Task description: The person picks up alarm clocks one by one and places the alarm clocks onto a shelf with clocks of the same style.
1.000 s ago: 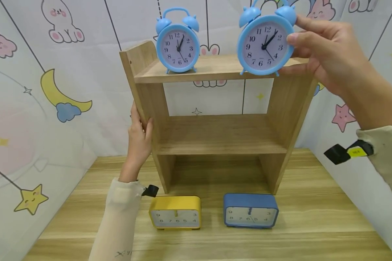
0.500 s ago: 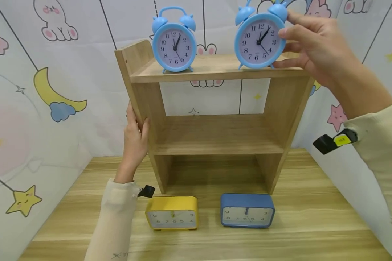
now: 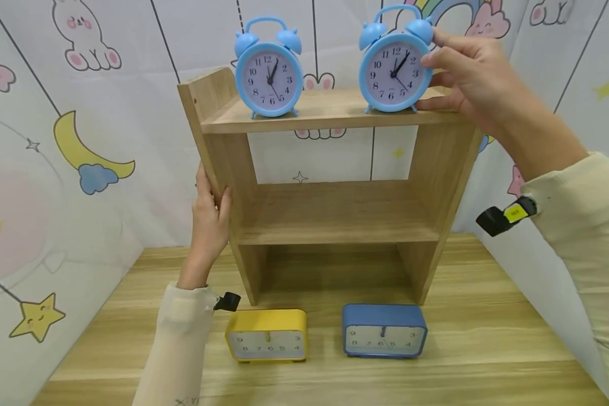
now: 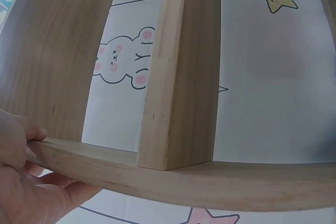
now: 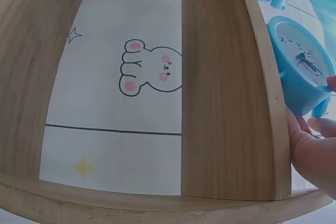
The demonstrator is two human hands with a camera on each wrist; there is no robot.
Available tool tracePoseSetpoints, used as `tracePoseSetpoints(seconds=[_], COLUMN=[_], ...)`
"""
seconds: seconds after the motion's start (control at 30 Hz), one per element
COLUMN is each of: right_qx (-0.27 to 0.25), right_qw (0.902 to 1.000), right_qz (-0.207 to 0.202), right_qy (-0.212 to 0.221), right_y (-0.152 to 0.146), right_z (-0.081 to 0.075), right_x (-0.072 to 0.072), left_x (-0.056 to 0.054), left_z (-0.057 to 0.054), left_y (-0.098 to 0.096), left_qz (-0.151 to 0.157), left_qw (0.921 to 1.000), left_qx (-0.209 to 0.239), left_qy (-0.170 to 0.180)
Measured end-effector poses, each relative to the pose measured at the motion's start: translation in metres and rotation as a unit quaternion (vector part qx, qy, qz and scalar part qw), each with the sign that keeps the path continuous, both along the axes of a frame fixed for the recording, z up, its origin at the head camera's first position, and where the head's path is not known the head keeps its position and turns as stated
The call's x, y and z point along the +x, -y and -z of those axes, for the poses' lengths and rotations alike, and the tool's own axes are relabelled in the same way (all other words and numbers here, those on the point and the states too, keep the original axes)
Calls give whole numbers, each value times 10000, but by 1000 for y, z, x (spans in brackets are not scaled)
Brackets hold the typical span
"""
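A wooden shelf (image 3: pixel 335 211) stands on the table with two light-blue twin-bell alarm clocks on its top board. My left hand (image 3: pixel 209 225) grips the shelf's left side panel, thumb in front and fingers behind, as the left wrist view also shows. The left alarm clock (image 3: pixel 269 79) stands upright by itself. With my right hand (image 3: pixel 474 79) I hold the right alarm clock (image 3: pixel 395 73) by its right side, thumb at the front rim. Its feet are at the top board's front edge. The right wrist view shows that clock (image 5: pixel 299 66) with fingers at its rim.
On the wood-grain table (image 3: pixel 325 386), in front of the shelf, sit a yellow rectangular clock (image 3: pixel 268 335) and a blue rectangular clock (image 3: pixel 384 331). Cartoon-printed white walls (image 3: pixel 81 225) close in the back and sides.
The right hand has moved left and slightly inward with the right alarm clock, bringing it nearer the other one and onto the top board. The left hand keeps its grip on the panel.
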State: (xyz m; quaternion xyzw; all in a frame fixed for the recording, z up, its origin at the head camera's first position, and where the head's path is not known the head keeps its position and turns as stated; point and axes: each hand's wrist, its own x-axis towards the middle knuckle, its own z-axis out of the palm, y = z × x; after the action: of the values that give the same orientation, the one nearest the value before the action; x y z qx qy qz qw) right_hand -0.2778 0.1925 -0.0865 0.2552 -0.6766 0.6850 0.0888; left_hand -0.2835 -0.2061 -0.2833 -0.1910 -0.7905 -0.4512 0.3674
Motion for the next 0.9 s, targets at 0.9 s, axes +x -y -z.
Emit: tracePoseSetpoints(seconds=[0.9], right_qx=[61], right_qw=[10000], right_qz=[-27], right_qy=[70], right_y=[2], right_z=[4], right_x=[-7], left_x=[-2], left_z=[1], left_y=[0], left_qz=[76], left_qw=[10000], left_qx=[11], left_qy=[-11])
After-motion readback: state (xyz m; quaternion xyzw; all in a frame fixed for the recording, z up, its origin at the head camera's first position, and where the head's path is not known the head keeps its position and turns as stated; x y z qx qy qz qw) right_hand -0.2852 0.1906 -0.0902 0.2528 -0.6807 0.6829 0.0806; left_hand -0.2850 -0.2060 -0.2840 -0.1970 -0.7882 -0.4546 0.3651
